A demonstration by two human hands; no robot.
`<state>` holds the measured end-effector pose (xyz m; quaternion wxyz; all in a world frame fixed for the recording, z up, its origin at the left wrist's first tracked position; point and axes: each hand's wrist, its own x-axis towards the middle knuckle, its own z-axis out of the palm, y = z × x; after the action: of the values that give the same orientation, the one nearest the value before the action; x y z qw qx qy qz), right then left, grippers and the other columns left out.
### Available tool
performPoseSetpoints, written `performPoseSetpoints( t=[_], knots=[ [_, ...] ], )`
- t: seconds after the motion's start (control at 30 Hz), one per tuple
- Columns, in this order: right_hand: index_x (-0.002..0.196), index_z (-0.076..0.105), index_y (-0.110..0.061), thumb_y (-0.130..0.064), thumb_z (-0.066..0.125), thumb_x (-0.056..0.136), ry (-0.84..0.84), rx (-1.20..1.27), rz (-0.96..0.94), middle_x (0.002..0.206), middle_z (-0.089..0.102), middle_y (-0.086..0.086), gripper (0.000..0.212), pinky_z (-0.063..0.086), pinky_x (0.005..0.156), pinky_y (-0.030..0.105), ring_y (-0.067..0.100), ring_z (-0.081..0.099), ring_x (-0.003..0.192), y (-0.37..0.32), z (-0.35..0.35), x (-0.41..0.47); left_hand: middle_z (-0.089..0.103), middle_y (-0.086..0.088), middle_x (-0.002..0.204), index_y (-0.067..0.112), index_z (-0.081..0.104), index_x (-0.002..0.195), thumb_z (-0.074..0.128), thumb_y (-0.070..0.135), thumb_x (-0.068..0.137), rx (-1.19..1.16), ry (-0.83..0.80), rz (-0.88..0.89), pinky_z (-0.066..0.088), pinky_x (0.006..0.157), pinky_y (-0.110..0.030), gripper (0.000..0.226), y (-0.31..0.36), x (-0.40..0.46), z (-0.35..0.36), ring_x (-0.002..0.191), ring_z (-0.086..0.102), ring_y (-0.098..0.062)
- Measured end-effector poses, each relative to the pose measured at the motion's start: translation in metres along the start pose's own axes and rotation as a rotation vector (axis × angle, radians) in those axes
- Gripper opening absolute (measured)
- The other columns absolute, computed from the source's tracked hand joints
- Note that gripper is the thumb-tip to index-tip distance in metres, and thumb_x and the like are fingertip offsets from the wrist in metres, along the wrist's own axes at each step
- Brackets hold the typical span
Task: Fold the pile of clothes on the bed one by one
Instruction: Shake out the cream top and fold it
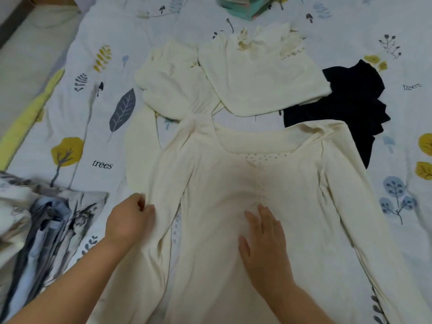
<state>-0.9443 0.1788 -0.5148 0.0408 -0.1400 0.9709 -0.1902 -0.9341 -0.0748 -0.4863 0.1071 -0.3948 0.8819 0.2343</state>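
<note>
Two hands are working a cream long-sleeved top (217, 183) that we are spreading on the bed (385, 26), our left hand (129, 220) pinching its sleeve edge, our right hand (264, 242) pressing flat, fingers relaxed, on its front.

Three cream knit garments: one long-sleeved top (268, 183) near, two more far (173, 83) (261, 76). One black garment (346, 104) right. One grey-blue patterned pillow (46, 225) left. Two bare hands (129, 222) (264, 244).
</note>
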Motion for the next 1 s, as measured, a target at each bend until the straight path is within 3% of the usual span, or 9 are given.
performPoseSetpoints(
  t=[0.1, 0.23, 0.4, 0.5, 0.63, 0.73, 0.87, 0.93, 1.0],
  knots=[
    [0.115, 0.049, -0.016, -0.034, 0.039, 0.076, -0.055, 0.087, 0.03, 0.12, 0.059, 0.017, 0.044, 0.051, 0.086, 0.047, 0.026, 0.044, 0.113, -0.018, 0.0, -0.007, 0.039, -0.005, 0.056, 0.011, 0.031, 0.063, 0.053, 0.011, 0.087, 0.085, 0.068, 0.145, 0.021, 0.046, -0.03, 0.032, 0.011, -0.006, -0.012, 0.051, 0.033, -0.02],
    [0.116, 0.05, -0.032, -0.047, 0.044, 0.079, -0.219, 0.575, 0.178, 0.118, 0.054, -0.008, 0.04, 0.044, 0.094, 0.025, 0.012, 0.054, 0.111, -0.048, -0.015, -0.013, 0.037, -0.001, 0.056, 0.014, 0.033, 0.062, 0.055, 0.009, 0.085, -0.215, 0.037, 0.227, 0.026, 0.051, -0.032, 0.032, 0.051, -0.025, -0.021, 0.052, 0.033, -0.018],
    [0.122, 0.047, -0.029, -0.041, 0.074, 0.061, -0.424, 1.479, 0.521, 0.111, 0.066, -0.003, 0.068, 0.052, 0.085, 0.028, 0.009, 0.064, 0.1, -0.055, -0.037, -0.007, 0.065, -0.004, 0.075, 0.014, 0.063, 0.085, 0.051, 0.016, 0.093, -0.764, -0.642, 0.236, 0.057, 0.066, -0.028, 0.015, 0.115, -0.06, -0.02, 0.071, 0.064, -0.02],
    [0.127, 0.04, -0.026, -0.015, 0.073, 0.074, -0.257, 1.235, 0.709, 0.104, 0.064, 0.002, 0.063, 0.051, 0.079, 0.028, 0.017, 0.064, 0.091, -0.03, -0.042, 0.001, 0.071, 0.0, 0.093, 0.016, 0.067, 0.095, 0.046, 0.015, 0.096, -0.639, -0.736, 0.374, 0.053, 0.081, -0.025, 0.021, 0.125, -0.053, -0.01, 0.09, 0.066, -0.013],
    [0.136, 0.036, -0.018, -0.006, 0.057, 0.081, -0.101, 0.622, 0.805, 0.108, 0.055, 0.005, 0.061, 0.047, 0.086, 0.036, 0.021, 0.056, 0.094, 0.005, -0.038, 0.004, 0.064, 0.007, 0.09, 0.018, 0.065, 0.092, 0.049, 0.005, 0.09, -0.277, -0.265, 0.512, 0.039, 0.071, -0.01, 0.02, 0.119, -0.011, 0.008, 0.08, 0.056, -0.009],
    [0.134, 0.041, -0.025, -0.013, 0.05, 0.088, -0.121, 0.404, 0.506, 0.105, 0.056, 0.0, 0.048, 0.043, 0.086, 0.032, 0.017, 0.055, 0.095, -0.007, -0.038, -0.001, 0.056, -0.005, 0.113, 0.013, 0.06, 0.115, 0.045, 0.004, 0.091, 0.005, -0.103, 0.626, 0.038, 0.077, -0.021, 0.03, 0.115, 0.026, 0.017, 0.092, 0.053, -0.018],
    [0.142, 0.034, -0.032, -0.036, 0.05, 0.093, -0.516, 0.154, 0.043, 0.12, 0.058, 0.007, 0.051, 0.046, 0.086, 0.034, 0.025, 0.059, 0.105, -0.059, -0.015, -0.009, 0.044, -0.007, 0.114, 0.023, 0.037, 0.139, 0.041, 0.012, 0.092, 0.285, -0.121, 0.774, 0.039, 0.07, -0.03, 0.048, 0.126, 0.053, 0.03, 0.088, 0.051, -0.024],
    [0.107, 0.068, -0.026, -0.044, 0.071, 0.072, -0.546, 0.013, -0.059, 0.086, 0.067, 0.017, 0.04, 0.053, 0.056, 0.029, 0.028, 0.068, 0.073, -0.078, -0.013, -0.007, 0.042, 0.0, 0.103, 0.028, 0.03, 0.142, 0.038, 0.021, 0.095, 0.345, -0.204, 0.738, 0.037, 0.066, -0.027, 0.048, 0.131, 0.06, 0.036, 0.077, 0.05, -0.017],
    [0.088, 0.071, -0.018, -0.022, 0.058, 0.077, -0.6, -0.084, -0.113, 0.078, 0.066, 0.022, 0.017, 0.054, 0.054, 0.032, 0.033, 0.068, 0.072, -0.082, -0.016, -0.001, 0.042, -0.005, 0.108, 0.028, 0.036, 0.138, 0.044, 0.022, 0.093, 0.467, -0.24, 0.725, 0.041, 0.072, -0.029, 0.046, 0.13, 0.068, 0.04, 0.087, 0.054, -0.023]
  ],
)
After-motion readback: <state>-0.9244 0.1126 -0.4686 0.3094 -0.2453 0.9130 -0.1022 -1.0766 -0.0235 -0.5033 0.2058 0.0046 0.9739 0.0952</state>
